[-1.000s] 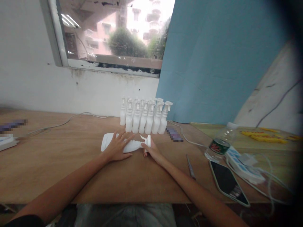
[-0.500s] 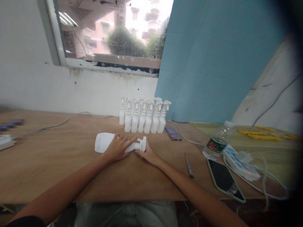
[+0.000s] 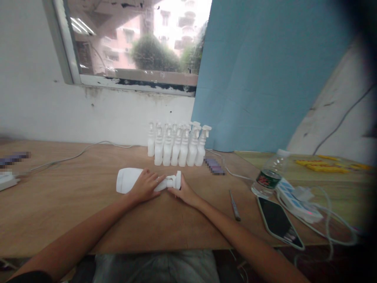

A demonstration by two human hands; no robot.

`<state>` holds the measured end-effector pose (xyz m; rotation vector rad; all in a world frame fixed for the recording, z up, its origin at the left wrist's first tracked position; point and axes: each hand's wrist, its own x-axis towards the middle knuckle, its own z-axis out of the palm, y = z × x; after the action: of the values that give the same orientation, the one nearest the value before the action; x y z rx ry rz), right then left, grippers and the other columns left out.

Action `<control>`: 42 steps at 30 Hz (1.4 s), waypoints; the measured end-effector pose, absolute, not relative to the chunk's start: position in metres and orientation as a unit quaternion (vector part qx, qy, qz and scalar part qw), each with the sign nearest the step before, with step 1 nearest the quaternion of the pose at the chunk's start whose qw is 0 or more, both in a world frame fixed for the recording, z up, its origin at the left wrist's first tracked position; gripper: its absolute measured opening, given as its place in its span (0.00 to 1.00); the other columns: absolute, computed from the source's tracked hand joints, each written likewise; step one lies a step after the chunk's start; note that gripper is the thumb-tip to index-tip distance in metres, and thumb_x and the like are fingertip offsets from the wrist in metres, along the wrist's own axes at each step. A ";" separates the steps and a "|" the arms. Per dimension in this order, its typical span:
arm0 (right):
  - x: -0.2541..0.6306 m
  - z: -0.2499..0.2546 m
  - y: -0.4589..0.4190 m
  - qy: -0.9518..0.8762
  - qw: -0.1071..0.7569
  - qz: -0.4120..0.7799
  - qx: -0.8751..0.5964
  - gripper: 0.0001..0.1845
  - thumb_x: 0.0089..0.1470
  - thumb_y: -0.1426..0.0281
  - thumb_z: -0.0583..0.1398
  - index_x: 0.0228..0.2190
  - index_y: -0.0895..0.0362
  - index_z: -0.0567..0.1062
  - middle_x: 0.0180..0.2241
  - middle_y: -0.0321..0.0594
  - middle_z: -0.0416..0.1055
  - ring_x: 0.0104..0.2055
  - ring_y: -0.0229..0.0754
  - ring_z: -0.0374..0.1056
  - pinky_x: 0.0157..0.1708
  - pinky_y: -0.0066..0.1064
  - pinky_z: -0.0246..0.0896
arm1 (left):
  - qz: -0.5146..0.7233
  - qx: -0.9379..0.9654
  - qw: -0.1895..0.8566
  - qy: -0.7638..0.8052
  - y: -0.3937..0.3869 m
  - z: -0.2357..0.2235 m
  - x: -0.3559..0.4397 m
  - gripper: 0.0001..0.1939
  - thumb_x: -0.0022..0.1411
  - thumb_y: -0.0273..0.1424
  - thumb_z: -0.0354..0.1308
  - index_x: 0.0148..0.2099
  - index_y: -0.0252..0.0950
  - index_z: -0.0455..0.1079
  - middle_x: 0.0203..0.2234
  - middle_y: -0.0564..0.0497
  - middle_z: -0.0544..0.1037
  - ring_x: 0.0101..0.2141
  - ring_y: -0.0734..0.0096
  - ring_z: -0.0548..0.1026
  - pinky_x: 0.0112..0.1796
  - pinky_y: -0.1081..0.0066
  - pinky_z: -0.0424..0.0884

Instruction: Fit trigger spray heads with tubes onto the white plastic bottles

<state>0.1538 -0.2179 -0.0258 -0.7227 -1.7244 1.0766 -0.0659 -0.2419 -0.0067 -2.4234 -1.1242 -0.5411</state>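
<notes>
A white spray bottle lies on its side on the wooden table, base to the left and trigger head to the right. Across its body and neck rests my left hand, fingers wrapped over it. My right hand grips the trigger head from the right, thumb below; its other fingers are partly hidden behind the head. Behind my hands, several white spray bottles stand upright in a close group near the wall.
To the right lie a small pointed tool and a phone. Beyond them are a clear water bottle, a power strip with cables, and yellow pieces. A blurred purple item lies beside the bottle group.
My left index finger, earlier stretched out toward the trigger, has drawn back and curled onto the bottle's neck. My right hand stays at the spray head. The view has shifted slightly.
</notes>
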 end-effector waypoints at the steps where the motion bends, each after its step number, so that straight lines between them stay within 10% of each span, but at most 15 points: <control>1: 0.154 -0.027 -0.218 -0.706 0.468 0.441 -0.298 0.27 0.41 0.66 0.68 0.42 0.52 0.62 0.30 0.34 0.66 0.26 0.36 0.61 0.20 0.25 0.58 | -0.194 -0.869 0.208 -0.405 -0.243 -0.006 -0.066 0.32 0.58 0.38 0.56 0.64 0.38 0.57 0.44 0.41 0.75 0.43 0.55 0.71 0.49 0.54 0.56; 15: 0.154 -0.036 -0.205 -0.695 0.459 0.455 -0.314 0.27 0.47 0.64 0.65 0.45 0.50 0.60 0.24 0.29 0.64 0.18 0.33 0.56 0.15 0.23 0.52 | -0.226 -0.859 0.204 -0.413 -0.251 0.007 -0.058 0.37 0.63 0.43 0.50 0.69 0.40 0.43 0.47 0.41 0.72 0.47 0.54 0.68 0.53 0.53 0.53; 24: 0.184 -0.013 -0.180 -0.651 0.611 0.330 -0.306 0.17 0.43 0.70 0.63 0.38 0.54 0.71 0.36 0.37 0.68 0.37 0.42 0.64 0.35 0.30 0.63 | -0.291 -0.812 0.214 -0.459 -0.228 0.004 -0.093 0.30 0.60 0.37 0.51 0.64 0.38 0.55 0.55 0.40 0.67 0.54 0.51 0.64 0.56 0.50 0.54; 30: 0.195 -0.011 -0.171 -0.606 0.637 0.364 -0.307 0.32 0.47 0.65 0.63 0.54 0.48 0.61 0.48 0.40 0.62 0.31 0.36 0.66 0.26 0.28 0.66 | -0.337 -0.769 0.140 -0.524 -0.200 -0.014 -0.129 0.19 0.62 0.39 0.49 0.52 0.37 0.66 0.45 0.44 0.74 0.46 0.59 0.72 0.47 0.62 0.68; 42: 0.188 -0.044 -0.158 -0.676 0.516 0.411 -0.329 0.23 0.47 0.65 0.59 0.46 0.53 0.61 0.40 0.34 0.64 0.19 0.28 0.64 0.13 0.21 0.54 | -0.443 -0.601 0.049 -0.664 -0.174 -0.025 -0.169 0.23 0.59 0.45 0.51 0.50 0.33 0.67 0.42 0.43 0.76 0.42 0.58 0.75 0.43 0.63 0.70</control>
<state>0.1877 -0.1575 -0.0441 -0.7900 -1.6237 0.9878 -0.1691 -0.1740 -0.0250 -1.8296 -2.0228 -1.3491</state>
